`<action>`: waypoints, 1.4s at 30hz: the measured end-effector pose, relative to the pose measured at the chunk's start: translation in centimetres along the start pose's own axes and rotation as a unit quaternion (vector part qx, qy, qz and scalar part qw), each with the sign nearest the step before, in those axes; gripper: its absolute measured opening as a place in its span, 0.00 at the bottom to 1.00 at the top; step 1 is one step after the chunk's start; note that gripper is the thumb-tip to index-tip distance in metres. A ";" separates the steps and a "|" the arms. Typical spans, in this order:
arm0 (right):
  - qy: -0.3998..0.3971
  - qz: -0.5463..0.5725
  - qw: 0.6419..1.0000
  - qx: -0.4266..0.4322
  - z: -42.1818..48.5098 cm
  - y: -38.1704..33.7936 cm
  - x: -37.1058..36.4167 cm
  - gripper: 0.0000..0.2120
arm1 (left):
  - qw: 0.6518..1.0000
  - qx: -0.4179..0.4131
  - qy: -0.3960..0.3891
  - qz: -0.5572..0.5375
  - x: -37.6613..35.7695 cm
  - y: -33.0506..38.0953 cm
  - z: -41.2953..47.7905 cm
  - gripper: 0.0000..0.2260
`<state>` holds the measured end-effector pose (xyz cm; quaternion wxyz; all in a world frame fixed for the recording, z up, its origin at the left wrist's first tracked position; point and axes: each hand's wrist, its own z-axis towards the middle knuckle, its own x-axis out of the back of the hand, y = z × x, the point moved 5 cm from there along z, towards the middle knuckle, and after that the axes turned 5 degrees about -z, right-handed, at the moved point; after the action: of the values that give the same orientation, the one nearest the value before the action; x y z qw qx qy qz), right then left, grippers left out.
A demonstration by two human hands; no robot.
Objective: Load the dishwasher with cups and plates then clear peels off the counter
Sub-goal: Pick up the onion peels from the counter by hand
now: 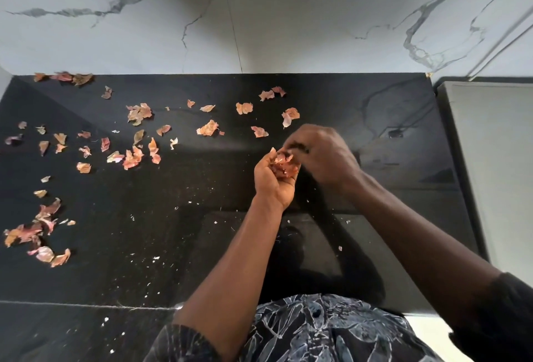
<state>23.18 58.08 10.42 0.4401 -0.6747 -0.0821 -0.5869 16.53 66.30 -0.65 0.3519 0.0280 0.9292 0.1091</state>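
Two hands meet over the black desk [202,246]. The left hand [274,180] is turned palm up and cupped, its fingers and thumb curled round a clump of peels [284,167], pinkish-orange and papery, that fills the hollow of the palm. The right hand [323,157] lies just right of the left hand and slightly above it, back to the camera, fingers bent down so that they reach the top of the clump. Their tips are hidden, so I cannot tell whether this hand pinches a peel or only touches the pile.

Many loose peels [207,128] lie flat on the desk, all to the left of the left hand or beyond it: a few just beyond, a denser scatter well to its left, and a heap far left and nearer the person. White crumbs [155,257] speckle the desk left of the left hand and nearer the person. Beyond the left hand a marble wall [288,15] with grey veins rises from the back edge of the desk. Far right of the left hand stands a grey panel [490,159]. Below the forearms a patterned shirt [317,330] shows.
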 end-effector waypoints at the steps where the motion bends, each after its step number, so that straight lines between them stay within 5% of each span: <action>1: -0.015 -0.010 1.000 0.019 -0.2 -1.0 -0.7 0.06 | 1.000 -0.006 0.005 0.010 0.1 0.1 0.1 0.13; 6: -0.023 0.021 0.999 0.032 0.2 -2.9 -1.9 0.10 | 1.000 -0.017 0.002 0.014 0.6 0.9 0.0 0.17; 11: 0.015 0.003 0.998 -0.057 4.5 0.7 -2.5 0.10 | 0.999 -0.020 -0.013 -0.030 0.8 2.0 -0.3 0.14; 15: -0.101 -0.085 0.986 -0.098 5.5 3.8 -5.9 0.16 | 0.999 -0.030 -0.031 -0.033 0.8 2.7 -0.1 0.13; 18: -0.056 -0.111 0.990 -0.061 4.1 4.2 -6.8 0.07 | 0.998 -0.033 -0.040 -0.031 0.9 3.2 -0.1 0.13; 30: 0.102 0.052 0.991 -0.072 3.1 0.9 -1.0 0.04 | 0.997 -0.038 -0.027 -0.069 1.5 3.6 -0.2 0.14; 38: -0.056 0.067 0.996 0.025 1.0 -3.8 -3.4 0.03 | 0.998 -0.043 -0.001 -0.055 1.8 3.7 -1.1 0.15; 42: 0.002 0.094 0.996 -0.012 3.5 -2.5 -3.1 0.06 | 0.994 -0.044 -0.014 -0.094 2.1 4.3 -0.9 0.13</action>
<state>23.16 63.25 9.25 0.4849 -0.6836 -0.0105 -0.5454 14.24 70.58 -0.42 0.3746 -0.0736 0.9169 0.1162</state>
